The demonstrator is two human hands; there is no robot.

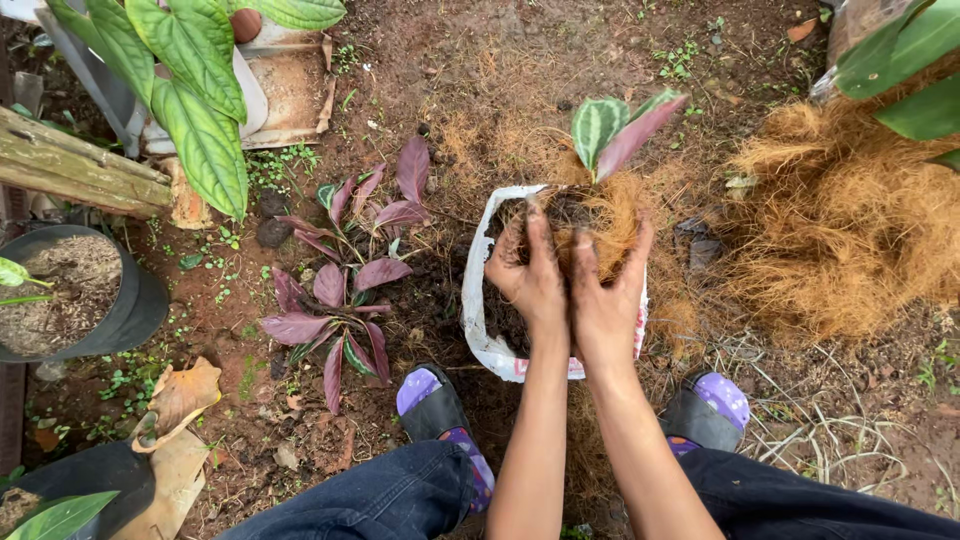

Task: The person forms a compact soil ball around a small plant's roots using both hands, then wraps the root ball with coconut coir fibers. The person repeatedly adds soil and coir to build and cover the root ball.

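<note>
Both hands, left (528, 275) and right (605, 290), cupped narrow around brown fibre (600, 215), press it against the seedling (615, 130) to steady it upright in the white bag (478, 320).

Leafy seedling (612, 130) upright in fibre-filled white bag (478, 310)

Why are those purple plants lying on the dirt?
The purple-leaved plants lie loose on the bare soil, not in any pot, which looks odd. Both hands, left hand and right hand, press coconut fibre around a seedling in a white bag.
</note>
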